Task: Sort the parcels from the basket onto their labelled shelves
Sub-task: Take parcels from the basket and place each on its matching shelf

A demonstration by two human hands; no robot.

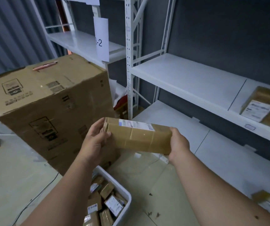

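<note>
Long parcel (139, 137) held mid-air above basket (122, 190), near shelf unit (188, 79). Left hand (95, 141) grips left end, right hand (179, 144) grips right end, fingers curled round edges. Stiff cardboard, taped; probably light. Support both ends. Label (135, 125) unreadable.

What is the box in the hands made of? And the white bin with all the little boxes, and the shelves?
The parcel held by the left hand and right hand looks like brown cardboard, matte, with creased folds and a paper label. The basket seems to be smooth white plastic, going by its rounded rim. The shelves look like white-painted metal, with punched holes in the upright posts.
</note>
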